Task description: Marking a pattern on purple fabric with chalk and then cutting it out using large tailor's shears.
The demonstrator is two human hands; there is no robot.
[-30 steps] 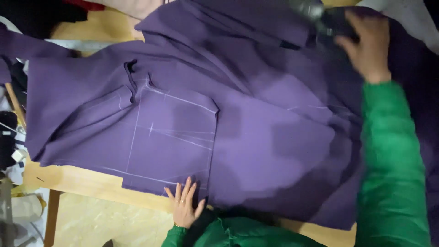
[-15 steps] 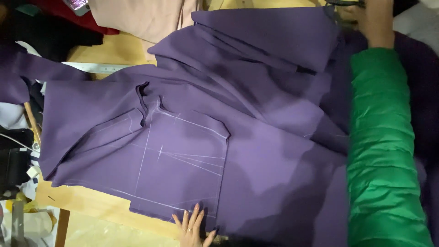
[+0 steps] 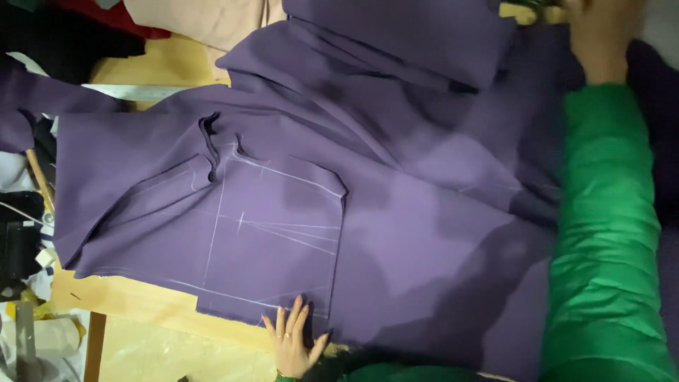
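Observation:
A large purple cloth [image 3: 396, 198] with white chalk lines lies spread over a wooden table [image 3: 141, 301]. My left hand [image 3: 291, 339] rests flat, fingers apart, on the cloth's near edge at the bottom of the chalked panel [image 3: 272, 240]. My right hand [image 3: 601, 32], on a green-sleeved arm [image 3: 601, 233], reaches far across to the top right, where the cloth is folded over; its fingers are partly cut off by the frame, and whether they grip anything cannot be seen.
A beige cloth [image 3: 205, 18] and dark and red fabrics [image 3: 78, 28] lie at the far left of the table. A long metal ruler [image 3: 134, 92] sticks out from under the purple cloth. Clutter and scraps [image 3: 25, 247] sit off the table's left end.
My view has shifted so that the cloth sits lower and to the right. My right hand has reached further toward the top edge. My left hand stays pressed on the near edge.

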